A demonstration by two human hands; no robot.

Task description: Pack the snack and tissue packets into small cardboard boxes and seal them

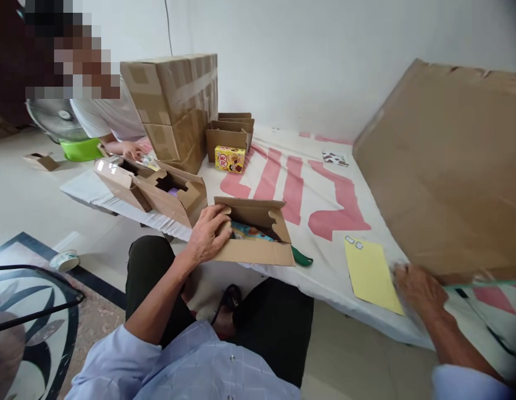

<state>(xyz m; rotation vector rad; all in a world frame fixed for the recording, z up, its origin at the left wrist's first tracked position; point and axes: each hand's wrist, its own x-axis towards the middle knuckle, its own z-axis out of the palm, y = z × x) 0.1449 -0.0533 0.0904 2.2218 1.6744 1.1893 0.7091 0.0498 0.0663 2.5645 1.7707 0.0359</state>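
My left hand (210, 232) grips the left end of an open cardboard box (253, 253), its fingers bent over the side flap. Inside that box lies a blue printed packet (252, 230), partly covered by the walls. Over on the right, my right hand (420, 286) is low over the table by the right edge of a yellow sheet (370, 272), close to the bottom of a large carton (445, 178). Motion blurs its fingers, so I cannot tell whether it touches either. A green object (302, 256) sticks out beside the small box.
Open boxes (166, 194) stand to the left, below stacked taped cartons (174, 105). A yellow printed pack (230, 159) leans against more open boxes (228, 139). A patterned packet (335, 158) lies farther back. Another person's hand (133, 150) rests behind the left boxes.
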